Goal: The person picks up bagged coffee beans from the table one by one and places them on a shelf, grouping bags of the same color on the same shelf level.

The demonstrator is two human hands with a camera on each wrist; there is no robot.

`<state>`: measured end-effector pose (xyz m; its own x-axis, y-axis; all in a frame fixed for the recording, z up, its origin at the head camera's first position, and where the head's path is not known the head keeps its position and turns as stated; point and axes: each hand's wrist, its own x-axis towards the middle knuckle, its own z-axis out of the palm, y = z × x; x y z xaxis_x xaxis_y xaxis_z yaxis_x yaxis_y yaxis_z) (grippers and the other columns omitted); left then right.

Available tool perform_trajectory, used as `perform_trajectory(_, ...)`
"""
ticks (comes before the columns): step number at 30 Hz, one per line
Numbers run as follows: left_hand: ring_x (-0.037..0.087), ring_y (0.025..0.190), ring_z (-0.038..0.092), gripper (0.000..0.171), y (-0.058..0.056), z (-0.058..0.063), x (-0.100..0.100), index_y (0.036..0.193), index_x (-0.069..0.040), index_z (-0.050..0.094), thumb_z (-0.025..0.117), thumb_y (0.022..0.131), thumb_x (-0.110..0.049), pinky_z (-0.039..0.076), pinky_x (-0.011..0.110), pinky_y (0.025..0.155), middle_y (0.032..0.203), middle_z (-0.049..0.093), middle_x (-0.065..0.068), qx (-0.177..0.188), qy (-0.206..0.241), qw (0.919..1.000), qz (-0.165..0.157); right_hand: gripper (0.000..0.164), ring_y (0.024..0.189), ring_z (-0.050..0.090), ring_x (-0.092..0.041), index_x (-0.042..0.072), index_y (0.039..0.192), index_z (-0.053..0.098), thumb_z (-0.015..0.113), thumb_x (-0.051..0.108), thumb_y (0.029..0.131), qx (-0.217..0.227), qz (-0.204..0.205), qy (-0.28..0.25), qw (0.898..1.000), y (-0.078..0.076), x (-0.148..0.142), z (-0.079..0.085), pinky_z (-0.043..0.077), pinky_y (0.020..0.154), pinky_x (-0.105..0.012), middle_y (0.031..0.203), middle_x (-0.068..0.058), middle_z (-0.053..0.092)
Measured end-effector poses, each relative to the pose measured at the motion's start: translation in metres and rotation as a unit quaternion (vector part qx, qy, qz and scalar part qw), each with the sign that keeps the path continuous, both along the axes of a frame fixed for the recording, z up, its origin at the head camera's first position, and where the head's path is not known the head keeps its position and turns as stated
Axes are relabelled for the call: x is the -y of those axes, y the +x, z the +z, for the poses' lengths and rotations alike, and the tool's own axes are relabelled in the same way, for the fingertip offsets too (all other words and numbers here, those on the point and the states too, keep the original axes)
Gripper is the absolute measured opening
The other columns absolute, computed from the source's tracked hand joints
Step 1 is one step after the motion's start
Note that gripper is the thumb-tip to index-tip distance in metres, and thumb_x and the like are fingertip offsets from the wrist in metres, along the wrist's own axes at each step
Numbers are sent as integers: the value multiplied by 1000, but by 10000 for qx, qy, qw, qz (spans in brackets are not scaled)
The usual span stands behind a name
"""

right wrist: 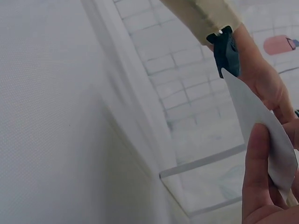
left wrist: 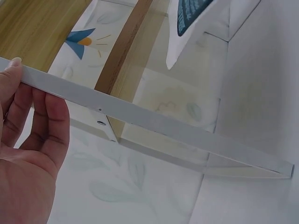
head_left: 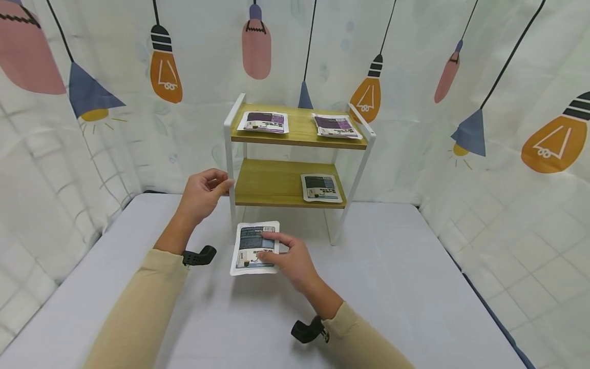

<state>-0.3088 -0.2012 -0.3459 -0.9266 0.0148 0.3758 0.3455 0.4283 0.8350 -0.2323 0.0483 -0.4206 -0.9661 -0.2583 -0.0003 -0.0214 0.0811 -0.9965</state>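
A white pouch with a dark blue-grey label (head_left: 249, 248) hangs in front of the small two-tier shelf rack (head_left: 272, 184). My right hand (head_left: 297, 264) grips its right edge, thumb on the printed face and fingers partly behind. In the right wrist view the pouch (right wrist: 254, 114) appears nearly edge-on. At the rack's left side, my left hand (head_left: 200, 195) holds the white front post (head_left: 228, 154). The left wrist view shows the thumb over that bar (left wrist: 154, 121) and curled fingers (left wrist: 56, 114) beneath it.
Two purple-labelled pouches lie on the upper shelf, one at left (head_left: 265, 123), one at right (head_left: 336, 126). A dark-labelled pouch (head_left: 321, 188) lies at the right of the lower shelf. The rack stands on a white-covered table (head_left: 392, 287), before a curtain (head_left: 410, 102) printed with lamps.
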Motion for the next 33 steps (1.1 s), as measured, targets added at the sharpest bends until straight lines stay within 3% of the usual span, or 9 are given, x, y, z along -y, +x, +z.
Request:
perform_trajectory(11,16,103,69,37,0,0,-1,118,-7,68,65,100,-38,58,36,100,113,66,7,28,94,9999,31,44,88,74,-19,20,128,73,82,9,86,-127,28,-287,9995,-6,-4,10,62,77,-25,138,-10,61)
perform_trajectory(33,17,104,69,39,0,0,0,119,-7,69,67,99,-40,57,42,102,115,68,5,56,219,9997,56,40,97,69,-17,22,126,74,79,10,88,-369,-130,-277,9988,-24,-4,30,59,80,-21,145,-7,57)
